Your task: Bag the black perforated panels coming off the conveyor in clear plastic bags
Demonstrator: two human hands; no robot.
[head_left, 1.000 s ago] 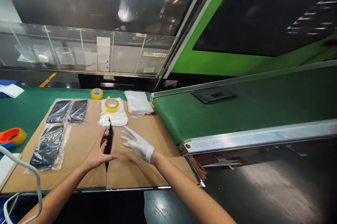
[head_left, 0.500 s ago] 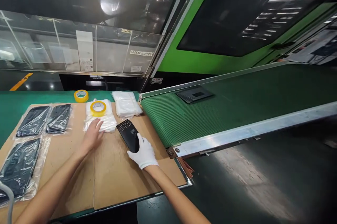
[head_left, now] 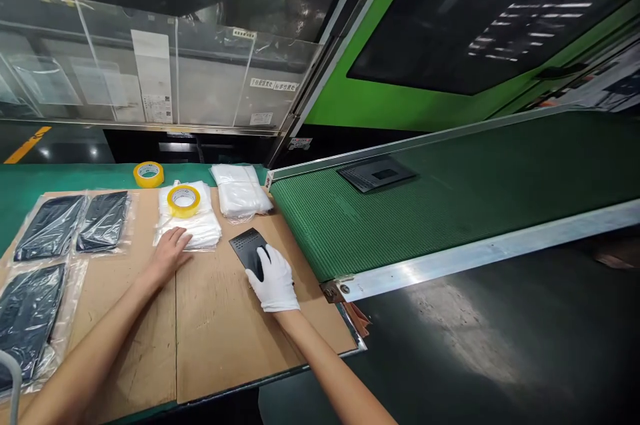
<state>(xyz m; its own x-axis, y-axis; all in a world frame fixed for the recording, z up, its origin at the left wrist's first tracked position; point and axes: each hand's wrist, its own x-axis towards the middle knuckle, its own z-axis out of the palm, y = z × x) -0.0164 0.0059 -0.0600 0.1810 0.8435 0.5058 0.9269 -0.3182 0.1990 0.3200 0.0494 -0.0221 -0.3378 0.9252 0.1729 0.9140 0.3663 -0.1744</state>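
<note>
My right hand (head_left: 275,280), in a white glove, grips a black plastic panel (head_left: 246,246) with rows of small holes at its far end. Glove and fingers cover the near part of the panel. My bare left hand (head_left: 171,253) reaches to the front edge of a stack of clear plastic bags (head_left: 204,228), fingers stretched out and touching the bags. On that stack rests a yellow tape roll (head_left: 183,202). A similar black panel (head_left: 376,173) lies on the green conveyor belt (head_left: 450,192), to the right of both hands.
Black parts in clear bags (head_left: 49,228) lie on the cardboard (head_left: 215,352) at left. A second tape roll (head_left: 149,174) and another bag stack (head_left: 240,190) sit at the back. The conveyor's metal rail (head_left: 480,245) borders the table's right side.
My left hand has drawn slightly back and down at the bag stack's front edge. My right hand has turned the black panel and shifted a little right. The camera view has moved slightly.
</note>
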